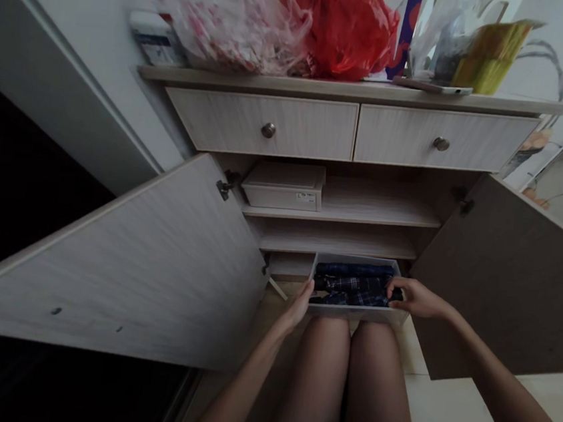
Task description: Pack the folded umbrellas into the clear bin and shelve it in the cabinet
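Note:
A clear plastic storage box (351, 310) sits low in front of the cabinet, just beyond my knees. Folded dark blue plaid clothes (354, 284) lie in it in rows. My left hand (298, 305) grips the box by its left wall, fingers along the outer side and partly hidden. On the opposite side my right hand (409, 297) is curled over the right rim, with its fingertips inside by the clothes. Whether those fingertips also touch the cloth, I cannot tell.
Two cabinet doors stand wide, the left door (154, 278) and the right door (510, 282), flanking my arms. A lidded white box (284, 188) is on the upper shelf (383, 201). Plastic bags, including a red bag (338, 26), and a phone (433, 86) lie on the cabinet top.

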### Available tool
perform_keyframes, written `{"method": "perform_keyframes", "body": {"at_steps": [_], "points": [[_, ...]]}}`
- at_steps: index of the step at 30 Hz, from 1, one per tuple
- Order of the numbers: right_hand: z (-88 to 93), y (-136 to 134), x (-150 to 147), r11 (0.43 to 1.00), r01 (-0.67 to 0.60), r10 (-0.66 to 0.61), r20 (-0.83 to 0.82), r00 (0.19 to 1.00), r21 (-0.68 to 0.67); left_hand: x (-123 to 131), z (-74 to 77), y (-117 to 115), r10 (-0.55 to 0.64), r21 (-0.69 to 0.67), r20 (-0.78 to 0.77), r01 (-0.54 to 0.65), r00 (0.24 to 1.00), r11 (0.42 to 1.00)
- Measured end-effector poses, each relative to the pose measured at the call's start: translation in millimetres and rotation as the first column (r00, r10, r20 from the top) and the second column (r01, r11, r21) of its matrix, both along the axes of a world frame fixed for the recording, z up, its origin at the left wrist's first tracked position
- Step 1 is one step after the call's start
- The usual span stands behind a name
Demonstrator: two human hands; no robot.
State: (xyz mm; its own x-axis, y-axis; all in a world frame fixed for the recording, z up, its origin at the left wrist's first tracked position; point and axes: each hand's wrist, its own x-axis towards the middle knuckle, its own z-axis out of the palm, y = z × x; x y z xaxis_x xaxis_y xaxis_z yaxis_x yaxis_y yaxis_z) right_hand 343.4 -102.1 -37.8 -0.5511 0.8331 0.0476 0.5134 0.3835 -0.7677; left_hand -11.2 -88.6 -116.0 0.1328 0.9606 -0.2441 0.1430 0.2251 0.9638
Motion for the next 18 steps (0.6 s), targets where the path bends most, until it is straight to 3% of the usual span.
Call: {"method": "perform_keyframes", "body": {"at_steps": [5,10,14,16,18], "points": [[-6.2,6,-6,1.0,0.013,-0.012,0.136,0.991,-0.008,-2,2.5,-1,-0.005,0.024,-0.023,0.005,1.0,1.0],[-13.2,12,-10,0.996,-0.039,0.017,0.269,0.963,0.075,-2,5.1,-2,-0.013,0.029,-0.024,0.014,1.0,0.999],[-18.2,17,-11,0.993,-0.086,0.062,0.277,0.959,0.076,0,3.7,0,0.003,0.039,-0.025,-0.002,1.0,0.999],[-24.8,17,-9,0.996,0.011,-0.025,0.156,0.988,0.091,0,2.0,0,0.011,0.047,-0.017,-0.01,1.0,0.999],[-37.0,16,-6,0.951,0.289,-0.287,-0.032,0.957,0.109,0,0.8,0,0.015,0.065,-0.001,-0.015,1.0,0.998]]}}
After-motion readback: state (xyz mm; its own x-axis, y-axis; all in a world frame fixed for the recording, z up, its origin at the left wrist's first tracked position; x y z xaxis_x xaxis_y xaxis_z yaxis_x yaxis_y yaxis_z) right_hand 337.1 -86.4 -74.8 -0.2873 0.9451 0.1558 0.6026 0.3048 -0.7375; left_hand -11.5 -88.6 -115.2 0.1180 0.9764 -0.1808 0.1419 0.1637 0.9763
